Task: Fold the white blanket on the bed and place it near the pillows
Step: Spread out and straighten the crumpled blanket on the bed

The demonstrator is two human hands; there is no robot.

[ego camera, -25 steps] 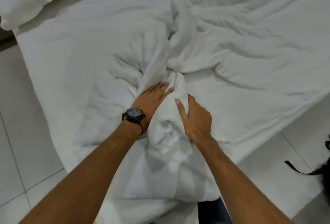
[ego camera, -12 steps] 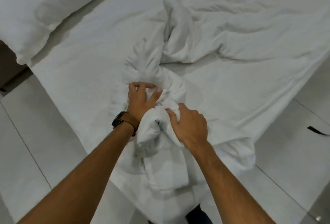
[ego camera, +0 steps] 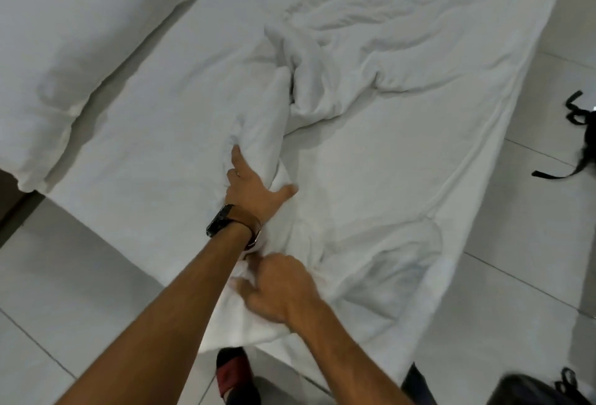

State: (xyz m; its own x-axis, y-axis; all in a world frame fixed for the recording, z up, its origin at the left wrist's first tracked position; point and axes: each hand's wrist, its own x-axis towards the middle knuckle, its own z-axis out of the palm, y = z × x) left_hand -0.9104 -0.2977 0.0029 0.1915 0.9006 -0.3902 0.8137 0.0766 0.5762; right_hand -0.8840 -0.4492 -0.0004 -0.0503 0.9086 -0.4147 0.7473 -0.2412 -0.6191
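Observation:
The white blanket [ego camera: 338,59] lies crumpled across the bed, bunched into a long ridge running toward me. My left hand [ego camera: 253,188], with a dark watch on the wrist, grips that ridge at mid-bed, thumb spread to the right. My right hand [ego camera: 277,291] is nearer the bed's front edge, fingers curled into the blanket's near end; motion blur hides how firm the grip is. A white pillow [ego camera: 61,50] lies at the upper left.
The bed [ego camera: 145,146] is covered by a white sheet and stands on a light tiled floor [ego camera: 64,291]. A black strap or bag [ego camera: 577,133] lies on the floor at right. My foot in a dark red shoe [ego camera: 233,372] stands below the bed's corner.
My left hand has reached farther up the blanket ridge, while the right hand has dropped back toward the front edge. The bundle between them has stretched out. The camera view has shifted.

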